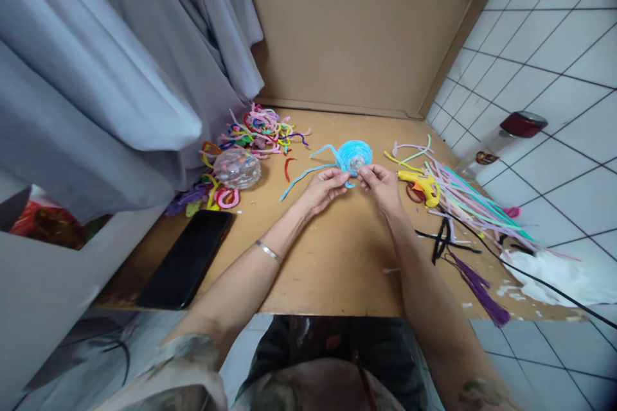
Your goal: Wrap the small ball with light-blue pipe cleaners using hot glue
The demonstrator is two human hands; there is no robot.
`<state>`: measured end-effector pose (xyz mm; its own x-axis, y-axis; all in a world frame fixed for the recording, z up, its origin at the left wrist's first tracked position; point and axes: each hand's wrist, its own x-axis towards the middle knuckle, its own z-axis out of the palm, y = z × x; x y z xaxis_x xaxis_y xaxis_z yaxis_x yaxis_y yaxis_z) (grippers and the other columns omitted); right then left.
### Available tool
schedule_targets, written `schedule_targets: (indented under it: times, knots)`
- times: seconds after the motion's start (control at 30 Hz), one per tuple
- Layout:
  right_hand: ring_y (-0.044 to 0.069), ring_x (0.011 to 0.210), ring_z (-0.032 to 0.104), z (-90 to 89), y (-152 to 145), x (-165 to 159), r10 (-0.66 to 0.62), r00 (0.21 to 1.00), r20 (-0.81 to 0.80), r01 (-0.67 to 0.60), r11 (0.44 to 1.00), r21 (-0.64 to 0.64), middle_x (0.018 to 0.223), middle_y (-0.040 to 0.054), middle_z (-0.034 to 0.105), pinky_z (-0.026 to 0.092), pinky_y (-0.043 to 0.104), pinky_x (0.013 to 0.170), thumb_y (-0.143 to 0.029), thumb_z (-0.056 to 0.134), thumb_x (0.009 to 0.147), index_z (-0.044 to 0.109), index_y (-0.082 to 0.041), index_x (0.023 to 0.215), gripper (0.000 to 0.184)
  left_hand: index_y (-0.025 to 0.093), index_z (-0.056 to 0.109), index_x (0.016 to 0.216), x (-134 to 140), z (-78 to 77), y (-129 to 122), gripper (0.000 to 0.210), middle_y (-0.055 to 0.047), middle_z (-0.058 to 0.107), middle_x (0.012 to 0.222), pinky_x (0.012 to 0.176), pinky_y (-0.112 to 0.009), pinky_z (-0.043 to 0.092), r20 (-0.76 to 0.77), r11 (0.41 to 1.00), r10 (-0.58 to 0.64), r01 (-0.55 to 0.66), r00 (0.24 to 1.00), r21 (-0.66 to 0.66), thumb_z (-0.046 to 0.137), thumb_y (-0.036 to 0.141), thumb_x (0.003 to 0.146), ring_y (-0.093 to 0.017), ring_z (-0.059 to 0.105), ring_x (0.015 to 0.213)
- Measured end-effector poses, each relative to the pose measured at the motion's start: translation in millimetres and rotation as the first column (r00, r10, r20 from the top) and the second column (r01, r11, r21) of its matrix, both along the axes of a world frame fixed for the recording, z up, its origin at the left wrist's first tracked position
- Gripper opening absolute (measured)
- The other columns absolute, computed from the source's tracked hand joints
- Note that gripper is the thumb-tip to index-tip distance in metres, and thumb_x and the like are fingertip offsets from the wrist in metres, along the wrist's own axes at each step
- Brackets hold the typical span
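Note:
A coiled round piece of light blue pipe cleaner [355,151], with a greyish-white spot low on its face, is held up between my two hands near the middle of the table. Loose blue ends stretch away from it to the left. My left hand [328,187] pinches blue pipe cleaner at the lower left of the coil, and a short bent end pokes out below the fingertips. At the lower right edge, my right hand [380,185] is closed with thumb and fingers on the coil. The fingertips partly hide the contact points.
At the left lie a tangle of coloured pipe cleaners [263,128], a clear roundish bundle [238,169] and a black phone [187,259]. To the right are a yellow glue gun [420,186] with its cord, long pipe cleaners [475,196], a purple tassel [477,286] and a red-lidded bottle [501,141].

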<state>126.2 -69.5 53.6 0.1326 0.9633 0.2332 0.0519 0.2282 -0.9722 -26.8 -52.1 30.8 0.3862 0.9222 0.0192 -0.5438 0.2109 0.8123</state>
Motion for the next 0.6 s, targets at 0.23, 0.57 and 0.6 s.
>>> schedule_targets:
  times: [0.23,0.57,0.6]
  knots:
    - [0.017,0.074,0.059,0.6,-6,-6,0.105,0.979,0.175,-0.112,0.993,0.031,0.08,0.0026,0.07,0.046,0.03,0.072,-0.04,0.074,0.065,0.071,-0.021,0.077,0.022,0.014,0.066,0.072,0,-5.4,8,0.028,0.004,0.06,0.063,0.05,-0.015,0.034,0.057,0.988,0.146,-0.143,0.988,-0.051,0.088,0.025,0.059,-0.003,0.049,0.054]
    - [0.011,0.053,0.037,-8.6,-8,-14,-0.006,0.848,0.531,-0.03,0.998,0.059,0.052,-0.0034,0.046,0.026,0.026,0.055,-0.029,0.059,0.078,0.052,-0.021,0.055,0.025,0.014,0.062,0.066,14,-4.9,2,0.03,0.004,0.064,0.066,0.066,-0.019,0.044,0.023,0.963,0.267,-0.268,0.963,0.022,0.089,0.023,0.056,-0.006,0.056,0.063]
    - [0.01,0.052,0.036,-9.8,-7,-15,0.039,0.878,0.477,-0.056,0.998,0.022,0.05,-0.0044,0.044,0.025,0.026,0.053,-0.03,0.058,0.077,0.05,-0.021,0.053,0.027,0.014,0.062,0.066,15,-5.6,2,0.03,0.004,0.064,0.066,0.067,-0.019,0.044,0.018,0.957,0.285,-0.286,0.958,0.042,0.089,0.024,0.055,-0.006,0.056,0.063]
